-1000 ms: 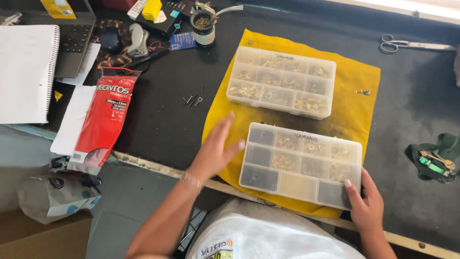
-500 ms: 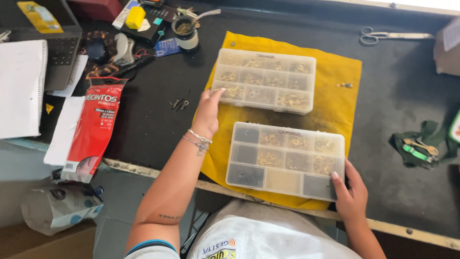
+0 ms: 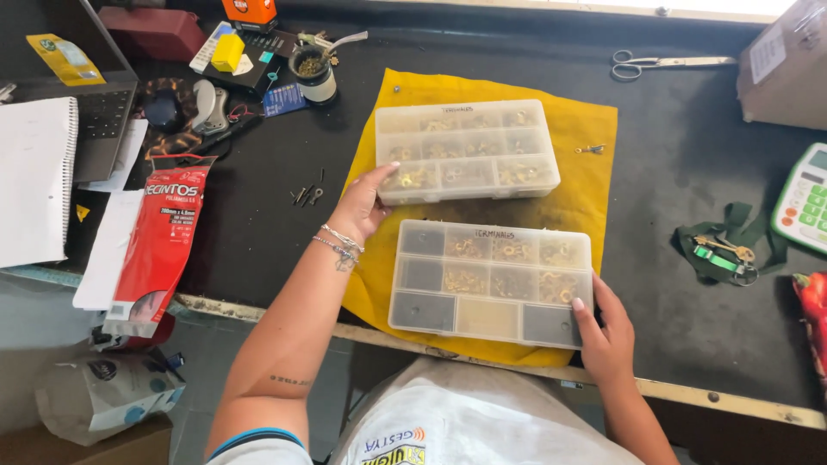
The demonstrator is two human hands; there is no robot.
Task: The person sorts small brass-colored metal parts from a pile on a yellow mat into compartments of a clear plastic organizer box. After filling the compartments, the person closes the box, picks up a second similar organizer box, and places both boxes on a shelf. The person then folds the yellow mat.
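Two clear plastic compartment boxes with small brass parts lie on a yellow cloth [image 3: 594, 146] on a black bench. My left hand [image 3: 360, 203] reaches to the near left corner of the far box [image 3: 465, 148], fingertips touching its edge. My right hand [image 3: 603, 331] rests on the near right corner of the near box [image 3: 491, 282], thumb on its lid. Both lids are closed.
Left of the cloth lie a red packet [image 3: 164, 237], a notebook [image 3: 34, 176], a laptop and small tools. Scissors [image 3: 659, 62] lie at the back, a cardboard box [image 3: 786, 65] and calculator [image 3: 805, 198] at right, keys on a green strap [image 3: 724, 251] nearby.
My left hand has left the near box and reached forward to the far box's corner. My right hand stays at the near box's right corner.
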